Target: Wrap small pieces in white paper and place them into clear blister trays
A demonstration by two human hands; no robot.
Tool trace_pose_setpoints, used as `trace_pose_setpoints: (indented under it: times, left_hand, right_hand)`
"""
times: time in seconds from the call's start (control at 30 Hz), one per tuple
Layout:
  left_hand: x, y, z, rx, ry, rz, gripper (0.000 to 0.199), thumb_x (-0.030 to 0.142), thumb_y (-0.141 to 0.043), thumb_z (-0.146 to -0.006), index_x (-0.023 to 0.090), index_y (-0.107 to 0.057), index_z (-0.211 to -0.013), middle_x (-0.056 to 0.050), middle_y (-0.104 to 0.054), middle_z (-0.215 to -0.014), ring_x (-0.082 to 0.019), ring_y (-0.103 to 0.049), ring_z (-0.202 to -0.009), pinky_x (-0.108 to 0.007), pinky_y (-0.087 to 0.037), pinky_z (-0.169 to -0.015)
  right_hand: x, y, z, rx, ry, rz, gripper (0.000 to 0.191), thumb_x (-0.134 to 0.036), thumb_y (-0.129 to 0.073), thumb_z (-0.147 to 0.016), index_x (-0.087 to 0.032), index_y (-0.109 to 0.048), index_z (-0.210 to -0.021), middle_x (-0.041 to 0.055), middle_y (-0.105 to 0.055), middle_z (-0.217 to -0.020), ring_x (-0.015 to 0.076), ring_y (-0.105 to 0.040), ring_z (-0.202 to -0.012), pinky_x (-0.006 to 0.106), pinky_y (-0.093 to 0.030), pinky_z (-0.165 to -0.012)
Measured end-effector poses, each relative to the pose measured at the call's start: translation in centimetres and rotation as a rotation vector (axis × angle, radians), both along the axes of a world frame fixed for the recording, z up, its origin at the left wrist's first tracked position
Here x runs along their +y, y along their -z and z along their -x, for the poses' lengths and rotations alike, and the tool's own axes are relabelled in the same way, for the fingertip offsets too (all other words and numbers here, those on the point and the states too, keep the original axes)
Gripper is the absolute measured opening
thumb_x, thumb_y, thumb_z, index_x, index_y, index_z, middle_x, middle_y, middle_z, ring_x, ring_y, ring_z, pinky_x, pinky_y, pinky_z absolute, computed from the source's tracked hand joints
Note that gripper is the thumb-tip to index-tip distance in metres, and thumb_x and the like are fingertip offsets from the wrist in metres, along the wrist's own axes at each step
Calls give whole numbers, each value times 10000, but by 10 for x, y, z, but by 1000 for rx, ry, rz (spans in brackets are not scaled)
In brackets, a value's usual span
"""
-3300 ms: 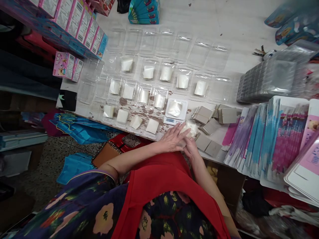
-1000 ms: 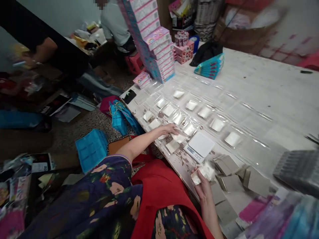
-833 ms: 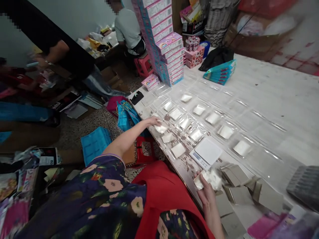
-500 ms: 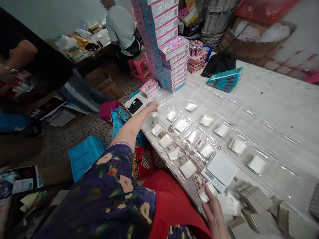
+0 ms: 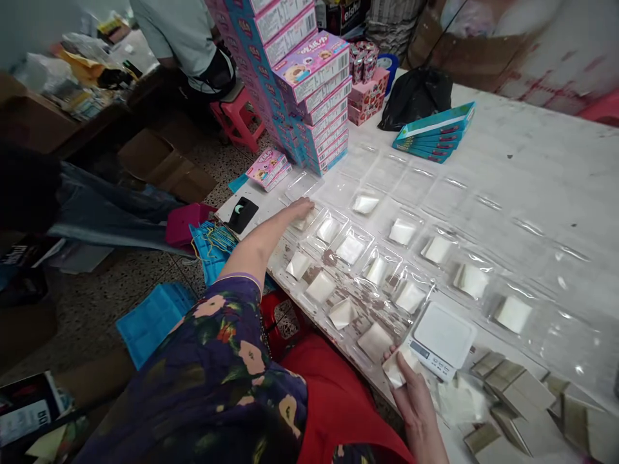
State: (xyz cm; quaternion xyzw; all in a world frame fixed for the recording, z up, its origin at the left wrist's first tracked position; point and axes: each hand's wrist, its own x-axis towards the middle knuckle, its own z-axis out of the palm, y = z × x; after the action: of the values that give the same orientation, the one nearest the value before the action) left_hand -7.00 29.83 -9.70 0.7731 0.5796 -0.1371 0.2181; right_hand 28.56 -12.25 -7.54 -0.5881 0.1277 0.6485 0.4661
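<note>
At the far end of the near row of clear plastic trays (image 5: pixel 341 243), my left hand (image 5: pixel 302 207) is closed with its fingers on a whitish packet (image 5: pixel 304 222). The fingertips are partly hidden. My right hand (image 5: pixel 413 393), at the table's near edge, grips flat white packets (image 5: pixel 399 370) between thumb and fingers. Close by it are a white digital scale (image 5: pixel 445 332) and a pile of loose white packets (image 5: pixel 461 396). Several trays in two rows hold one white packet each. More square packets (image 5: pixel 320 287) lie along the table edge.
A tall stack of pink and blue boxes (image 5: pixel 309 74) stands at the back left. Behind the trays are fanned teal packs (image 5: pixel 435 138) and a black bag (image 5: pixel 416 96). Grey-beige folded pieces (image 5: pixel 522 386) lie at the right. A person in a grey shirt (image 5: pixel 176 35) sits beyond.
The view has shifted and come closer to the table. My left hand has moved slightly and stays at the far tray with the packet. My right hand keeps its grip on the white packets.
</note>
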Motion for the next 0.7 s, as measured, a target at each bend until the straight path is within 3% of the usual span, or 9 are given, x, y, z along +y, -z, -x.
trace_pose_setpoints:
  times: [0.13,0.2,0.27,0.33,0.4,0.47,0.6,0.7]
  left_hand:
    - [-15,-16,9,-125,-20,-155,562,115,-620,-675,191,-571,-1230,-82,-528,-1276,-233,-454,-1209,-314,-371,-1034]
    - [-40,-24,-3,-204,-126,-257,476,155,-582,-752,181,-571,-1227,-91,-536,-1271,-239,-459,-1208,-353,-361,-1050]
    - [-79,-30,-31,-332,-230,-247,403,235,-573,-804,170,-590,-1201,-97,-569,-1227,-234,-519,-1128,-368,-403,-1003]
    - [-126,-36,-71,-500,-241,-21,411,345,-580,-826,164,-600,-1195,-90,-611,-1163,-201,-586,-984,-343,-469,-892]
    - [-173,-44,-115,-671,-151,304,483,458,-590,-815,181,-600,-1210,-73,-651,-1104,-172,-610,-906,-297,-491,-804]
    - [-208,-48,-155,-768,-54,497,491,495,-617,-779,177,-636,-1153,-50,-683,-1003,-157,-623,-842,-255,-484,-744]
    - [-238,-45,-203,-753,70,838,305,397,-612,-753,134,-682,-892,7,-618,-597,-131,-587,-553,-223,-425,-548]
    - [-245,-37,-218,-727,87,976,201,317,-595,-725,135,-657,-785,27,-566,-522,-119,-537,-458,-216,-368,-477]
  right_hand:
    - [21,-1,10,53,27,-12,439,-221,-859,-549,-228,-671,-945,-26,-731,-863,137,-692,-705,239,-587,-699]
    - [33,-4,17,48,4,-62,445,-232,-845,-568,-234,-667,-975,-14,-735,-905,145,-693,-715,255,-589,-688]
    - [46,-7,24,41,-39,-133,481,-253,-835,-586,-232,-654,-1031,-8,-734,-916,154,-693,-723,275,-589,-688]
    - [58,-10,29,36,-66,-212,547,-240,-844,-568,-224,-637,-1074,-9,-732,-889,157,-692,-716,284,-585,-699]
    - [68,-14,32,57,-105,-277,620,-239,-845,-572,-223,-605,-1143,-7,-728,-869,162,-694,-709,294,-582,-701]
    - [73,-17,33,62,-160,-324,719,-262,-837,-584,-236,-542,-1240,-5,-724,-843,178,-694,-682,318,-581,-667]
    - [67,-20,31,36,-239,-365,969,-280,-827,-585,-289,-325,-1413,-10,-721,-846,195,-696,-664,342,-574,-639]
    - [54,-16,24,19,-242,-335,1059,-259,-826,-569,-311,-234,-1445,-2,-723,-910,206,-704,-701,347,-575,-635]
